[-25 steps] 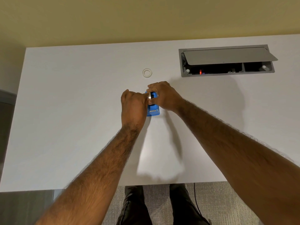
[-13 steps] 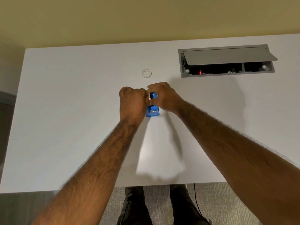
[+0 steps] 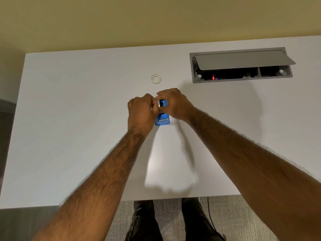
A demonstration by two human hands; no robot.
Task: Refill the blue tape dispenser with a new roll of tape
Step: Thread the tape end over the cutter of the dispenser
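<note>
Mid-surface [image 3: 69, 136]: your right hand [image 3: 175, 103] held the blue tape dispenser [image 3: 162, 120] in curled fingers, while your left hand [image 3: 140, 112] pinched the roll of tape [image 3: 159, 103] at its hub. This was probably the seating step. Next, you needed to press it home and thread tape to the near cutter.

Bright overhead light, soft shadows, wide-angle bowing.

The tape dispenser [image 3: 162, 120] is bright blue, its roll [image 3: 158, 105] silvery white round a black hub. The worktop [image 3: 69, 119] under it is plain white. Beyond the dispenser: a whitish ring [image 3: 155, 79], a grey hatch [image 3: 241, 60], an olive-yellow wall [image 3: 156, 20]. Nearer: speckled grey carpet [image 3: 234, 218].
</note>
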